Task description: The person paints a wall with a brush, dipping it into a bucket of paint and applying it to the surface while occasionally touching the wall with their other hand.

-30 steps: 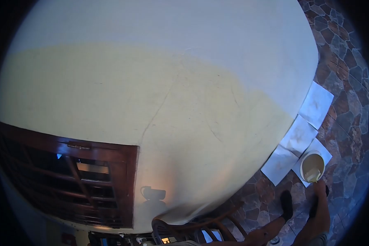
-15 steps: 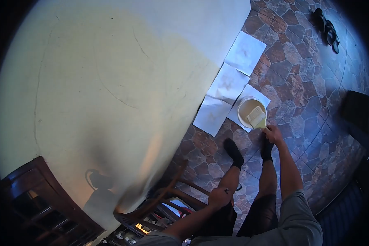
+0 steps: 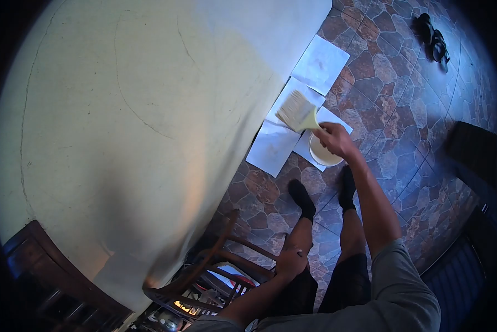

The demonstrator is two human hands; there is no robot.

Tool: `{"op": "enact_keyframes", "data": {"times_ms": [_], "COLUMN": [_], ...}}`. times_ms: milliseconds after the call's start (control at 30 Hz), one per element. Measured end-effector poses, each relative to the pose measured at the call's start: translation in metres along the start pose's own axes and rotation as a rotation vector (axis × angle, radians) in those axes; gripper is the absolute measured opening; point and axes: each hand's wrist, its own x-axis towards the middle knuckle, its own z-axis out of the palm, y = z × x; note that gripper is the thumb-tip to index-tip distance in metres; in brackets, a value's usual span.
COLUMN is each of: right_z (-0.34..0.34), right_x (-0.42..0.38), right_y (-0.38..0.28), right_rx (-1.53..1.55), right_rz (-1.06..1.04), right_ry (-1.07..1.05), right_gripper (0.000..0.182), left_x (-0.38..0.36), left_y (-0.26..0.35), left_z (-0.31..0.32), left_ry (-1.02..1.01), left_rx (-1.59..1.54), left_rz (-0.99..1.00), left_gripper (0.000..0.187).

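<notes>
Here the right hand point(image 3: 333, 138) grips a loaded brush point(image 3: 297, 111), lifted above the pail point(image 3: 321, 156) near the wall point(image 3: 138, 110). Yellow covers most of the wall; a pale strip at top remains. The left hand point(image 3: 290, 260) rests closed on the knee.

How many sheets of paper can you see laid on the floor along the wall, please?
4 sheets of paper: one farthest along the wall, one behind the brush, one nearest the feet, one under the paint bucket. More may be hidden beneath the bucket.
</notes>
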Motion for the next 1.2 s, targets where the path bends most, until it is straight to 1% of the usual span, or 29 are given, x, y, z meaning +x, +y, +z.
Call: {"op": "enact_keyframes", "data": {"times_ms": [67, 133, 167, 200, 233, 300, 367, 400, 433, 467, 500, 533, 567, 600, 633, 667, 700, 733, 767, 800, 833, 900, 967, 1000, 1033, 1067, 1100, 1133, 1200], "right_z": [-0.008, -0.011, -0.017, -0.022, -0.031, -0.055, -0.083, -0.098, -0.111, -0.122, -0.133, -0.139, -0.140, -0.138, -0.134, -0.127, -0.119, -0.105, -0.088, -0.074, -0.060, -0.038, -0.030, -0.028, -0.023, -0.009, -0.005, -0.003, -0.003], "right_x": [0.016, 0.037, 0.036, 0.034, 0.018, -0.036, -0.093, -0.123, -0.153, -0.178, -0.198, -0.208, -0.207, -0.199, -0.187, -0.168, -0.143, -0.119, -0.089, -0.063, -0.030, 0.004, 0.018, 0.027, 0.038, 0.052, 0.056, 0.065, 0.075], "right_y": [-0.066, -0.112, -0.140, -0.161, -0.189, -0.260, -0.330, -0.365, -0.394, -0.420, -0.443, -0.457, -0.464, -0.466, -0.464, -0.455, -0.440, -0.419, -0.388, -0.353, -0.307, -0.230, -0.167, -0.140, -0.119, -0.092, -0.087, -0.088, -0.121], "right_rx": [0.031, -0.039, -0.066, -0.127, -0.143, -0.138, -0.172, -0.144, -0.111, -0.113, -0.057, 0.000, 0.000, 0.106, 0.214, 0.245, 0.284, 0.205, 0.207, 0.263, 0.252, 0.178, 0.052, -0.039, -0.027, -0.151, -0.279, -0.280, -0.231], "right_rz": [-0.042, -0.140, -0.190, -0.262, -0.262, -0.246, -0.326, -0.368, -0.412, -0.419, -0.503, -0.586, -0.598, -0.694, -0.787, -0.768, -0.707, -0.634, -0.618, -0.546, -0.467, -0.328, -0.236, -0.156, -0.156, -0.131, -0.109, -0.113, -0.032], "right_ry": [0.007, 0.050, 0.058, 0.085, 0.101, 0.024, -0.010, -0.018, -0.030, -0.033, 0.013, 0.056, 0.049, 0.019, -0.017, -0.084, -0.161, -0.144, -0.108, -0.149, -0.204, -0.162, -0.131, -0.122, -0.121, -0.038, 0.044, 0.040, 0.011], "right_gripper": [0.050, 0.049, 0.047, 0.045, 0.045, 0.046, 0.044, 0.043, 0.042, 0.042, 0.045, 0.048, 0.048, 0.049, 0.049, 0.050, 0.049, 0.049, 0.046, 0.043, 0.055, 0.055, 0.057, 0.054, 0.054, 0.051, 0.050, 0.050, 0.048], "left_x": [0.003, 0.000, -0.006, -0.005, -0.004, -0.007, -0.033, -0.037, -0.054, -0.093, -0.132, -0.167, -0.206, -0.244, -0.280, -0.312, -0.343, -0.369, -0.389, -0.400, -0.399, -0.399, -0.393, -0.390, -0.390, -0.390, -0.392, -0.394, -0.402], "left_y": [0.003, 0.009, 0.004, -0.005, -0.015, -0.039, -0.014, -0.015, -0.002, 0.023, 0.046, 0.052, 0.062, 0.062, 0.066, 0.078, 0.092, 0.110, 0.123, 0.136, 0.144, 0.149, 0.139, 0.132, 0.125, 0.117, 0.108, 0.099, 0.080], "left_z": [-0.005, -0.021, -0.023, -0.024, -0.023, -0.028, -0.109, -0.146, -0.207, -0.286, -0.355, -0.417, -0.480, -0.544, -0.592, -0.637, -0.678, -0.716, -0.741, -0.757, -0.756, -0.759, -0.768, -0.775, -0.781, -0.787, -0.794, -0.801, -0.819], "left_ry": [0.026, -0.052, -0.053, -0.045, -0.040, 0.119, 0.187, 0.347, 0.462, 0.531, 0.637, 0.836, 1.117, 1.386, 1.650, 1.844, 1.926, 1.954, 1.943, 1.927, 1.911, 1.976, 1.994, 2.009, 2.021, 2.027, 2.034, 2.045, 2.069], "left_rx": [-0.006, -0.046, -0.051, -0.159, -0.269, -0.430, -0.533, -0.389, -0.319, -0.314, -0.423, -0.313, -0.158, 0.163, 0.268, 0.471, 0.751, 1.025, 1.264, 1.407, 1.434, 1.365, 1.378, 1.386, 1.401, 1.420, 1.439, 1.455, 1.488], "left_rz": [-0.005, -0.080, -0.069, -0.040, -0.010, 0.191, 0.253, 0.450, 0.583, 0.571, 0.554, 0.581, 0.717, 0.813, 0.770, 0.734, 0.635, 0.494, 0.355, 0.227, 0.218, 0.027, -0.085, -0.138, -0.189, -0.247, -0.302, -0.357, -0.464], "left_gripper": [0.035, 0.039, 0.039, 0.039, 0.040, 0.039, 0.036, 0.034, 0.033, 0.032, 0.030, 0.029, 0.030, 0.026, 0.023, 0.033, 0.044, 0.056, 0.067, 0.079, 0.079, 0.080, 0.077, 0.075, 0.074, 0.072, 0.071, 0.069, 0.066]}}
